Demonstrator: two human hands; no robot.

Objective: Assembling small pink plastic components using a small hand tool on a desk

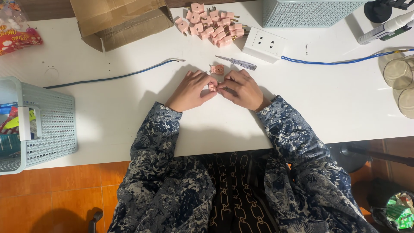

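Both hands meet at the middle of the white table point(129, 125), fingertips pinched together on one small pink plug part point(212, 87). Left hand point(192, 90) rests with its heel on the tabletop, fingers curled inward, thumb and forefinger closed on the left side of the part. Right hand point(243, 89) mirrors it, fingers bent and closed on the right side of the same part; the part is held just above or on the surface, which of the two cannot be told. Just beyond the fingertips lies a second pink piece point(217, 69), apart from the hands. Just beside it, to the right, lies a screwdriver point(236, 62) with a clear handle, tip pointing left. Farther back sits a pile of pink plugs point(211, 25) with metal pins, and next to that pile a white socket block point(264, 44) with a blue cable point(340, 61) running right. A dark cord point(112, 77) with bare wire ends runs left across the table. A cardboard box point(120, 21) stands at the rear left, a pale mesh basket point(51, 125) at the left edge, another basket point(306, 13) at the rear right, and clear cups point(399, 73) at the right edge.
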